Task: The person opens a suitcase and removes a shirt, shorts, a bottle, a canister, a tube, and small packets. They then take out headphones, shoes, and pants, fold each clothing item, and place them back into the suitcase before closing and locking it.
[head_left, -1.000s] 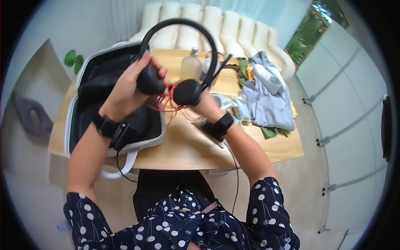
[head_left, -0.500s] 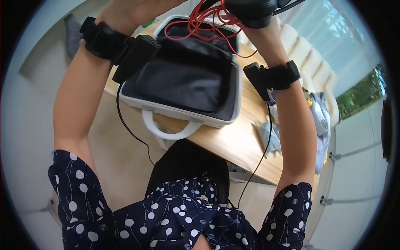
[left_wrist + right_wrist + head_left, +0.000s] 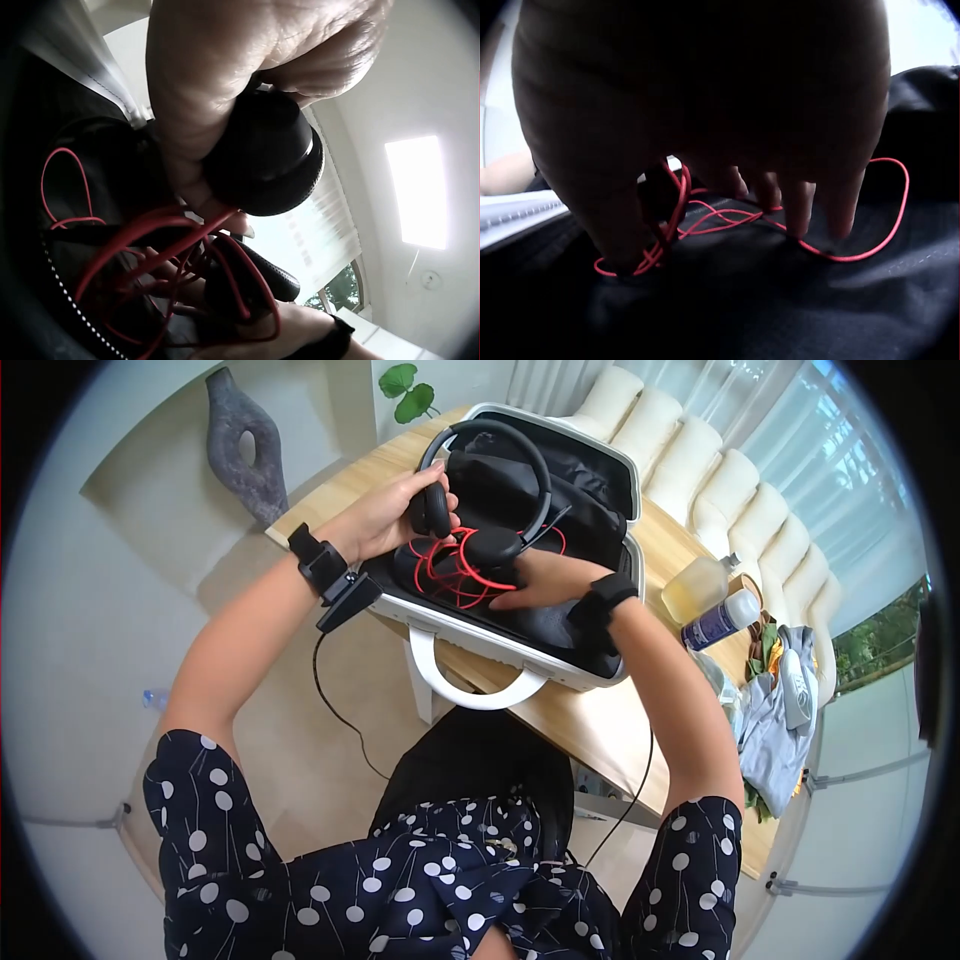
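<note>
Black headphones (image 3: pixel 547 480) are upright over the near half of a suitcase (image 3: pixel 575 678). My left hand (image 3: pixel 385 515) grips one ear cup (image 3: pixel 436 510), which the left wrist view shows close up as a black ear cup (image 3: pixel 262 161). Beside the other ear cup (image 3: pixel 492 547) is my right hand (image 3: pixel 560 578), its fingers partly hidden in the head view. From the right wrist, that hand (image 3: pixel 705 90) points its spread fingers down at the black lining (image 3: pixel 780 300), touching loops of red cable (image 3: pixel 896 225). More red cable (image 3: pixel 445 582) lies tangled between the hands.
The suitcase lies open on a wooden table (image 3: pixel 590 725), its white handle (image 3: pixel 480 700) at the front. To the right are a clear bottle (image 3: pixel 697 586), a purple-labelled bottle (image 3: pixel 722 620) and folded clothes (image 3: pixel 775 735). A cream sofa (image 3: pixel 700 485) stands behind.
Both hands have lowered the headphones and red cable from high up to the suitcase. The view has shifted, bringing the bottles back in sight.
</note>
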`<state>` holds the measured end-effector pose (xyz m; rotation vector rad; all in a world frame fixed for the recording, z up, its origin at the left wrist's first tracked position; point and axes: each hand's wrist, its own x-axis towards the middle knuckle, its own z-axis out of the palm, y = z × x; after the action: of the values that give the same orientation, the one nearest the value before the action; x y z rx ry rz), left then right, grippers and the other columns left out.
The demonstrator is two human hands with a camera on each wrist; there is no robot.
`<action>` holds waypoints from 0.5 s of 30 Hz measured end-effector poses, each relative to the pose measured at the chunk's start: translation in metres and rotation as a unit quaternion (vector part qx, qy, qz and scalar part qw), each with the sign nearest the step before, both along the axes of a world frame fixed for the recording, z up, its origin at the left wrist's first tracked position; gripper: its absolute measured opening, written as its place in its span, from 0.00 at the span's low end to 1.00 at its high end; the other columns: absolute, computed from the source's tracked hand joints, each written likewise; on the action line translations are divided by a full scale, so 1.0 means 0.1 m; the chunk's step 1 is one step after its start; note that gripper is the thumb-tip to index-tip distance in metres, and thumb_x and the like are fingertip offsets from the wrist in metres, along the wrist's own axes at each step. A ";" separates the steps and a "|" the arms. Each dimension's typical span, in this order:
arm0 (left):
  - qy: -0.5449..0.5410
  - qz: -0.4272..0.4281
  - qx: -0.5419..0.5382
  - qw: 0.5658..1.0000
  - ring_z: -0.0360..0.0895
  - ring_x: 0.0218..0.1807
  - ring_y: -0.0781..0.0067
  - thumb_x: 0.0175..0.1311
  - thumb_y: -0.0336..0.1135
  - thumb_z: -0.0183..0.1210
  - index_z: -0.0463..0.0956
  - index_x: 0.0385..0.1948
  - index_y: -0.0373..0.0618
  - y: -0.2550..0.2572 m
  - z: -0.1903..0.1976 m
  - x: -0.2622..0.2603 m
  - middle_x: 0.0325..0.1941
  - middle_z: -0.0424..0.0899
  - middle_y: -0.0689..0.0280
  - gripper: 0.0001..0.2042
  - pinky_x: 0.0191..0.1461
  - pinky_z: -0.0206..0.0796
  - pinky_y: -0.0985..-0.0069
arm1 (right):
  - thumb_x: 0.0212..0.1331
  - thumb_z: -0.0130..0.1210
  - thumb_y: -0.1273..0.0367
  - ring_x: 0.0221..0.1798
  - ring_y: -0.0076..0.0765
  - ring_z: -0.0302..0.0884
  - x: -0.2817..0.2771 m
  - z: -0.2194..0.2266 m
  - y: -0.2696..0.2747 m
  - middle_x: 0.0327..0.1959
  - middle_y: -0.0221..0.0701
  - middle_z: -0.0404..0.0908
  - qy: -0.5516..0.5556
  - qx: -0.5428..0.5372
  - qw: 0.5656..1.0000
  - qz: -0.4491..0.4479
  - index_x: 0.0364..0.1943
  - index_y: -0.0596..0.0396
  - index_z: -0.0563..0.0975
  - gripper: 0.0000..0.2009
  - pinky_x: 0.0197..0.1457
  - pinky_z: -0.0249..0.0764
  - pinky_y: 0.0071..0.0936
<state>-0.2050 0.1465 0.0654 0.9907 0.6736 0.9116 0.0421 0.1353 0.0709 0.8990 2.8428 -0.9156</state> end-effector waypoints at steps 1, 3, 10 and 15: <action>-0.004 -0.001 -0.005 1.000 0.79 0.36 0.69 0.72 0.44 0.43 0.69 0.34 0.47 -0.01 -0.01 0.00 0.34 0.77 0.65 0.13 0.39 0.76 0.70 | 0.53 0.59 0.54 0.58 0.46 0.70 0.02 0.14 -0.10 0.53 0.48 0.74 -0.037 -0.014 0.998 -0.044 0.56 0.62 0.69 0.32 0.63 0.63 0.30; 0.023 -0.016 0.006 1.000 0.80 0.37 0.69 0.71 0.45 0.44 0.69 0.34 0.46 0.02 -0.01 -0.01 0.34 0.77 0.64 0.13 0.40 0.76 0.70 | 0.54 0.58 0.52 0.59 0.46 0.69 0.11 0.23 -0.14 0.55 0.48 0.73 -0.076 -0.034 0.992 -0.091 0.56 0.65 0.69 0.33 0.64 0.62 0.30; 0.136 -0.103 -0.061 0.984 0.80 0.39 0.67 0.70 0.46 0.46 0.70 0.35 0.43 -0.03 -0.08 0.01 0.34 0.79 0.62 0.14 0.43 0.75 0.68 | 0.57 0.56 0.51 0.62 0.42 0.68 0.51 0.09 0.02 0.55 0.44 0.74 -0.032 -0.102 0.982 -0.157 0.57 0.60 0.71 0.30 0.66 0.59 0.30; 0.162 -0.125 -0.061 0.977 0.79 0.40 0.69 0.69 0.41 0.49 0.66 0.43 0.43 -0.19 -0.01 0.09 0.38 0.79 0.60 0.12 0.46 0.73 0.67 | 0.60 0.52 0.50 0.36 0.28 0.80 0.44 -0.01 0.00 0.38 0.36 0.80 -0.006 -0.151 0.953 -0.264 0.45 0.64 0.76 0.26 0.38 0.77 0.22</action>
<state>-0.1955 0.1278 0.0647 1.0952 0.8461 0.4869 0.0864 0.1354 0.0699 1.6373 2.3762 -1.3305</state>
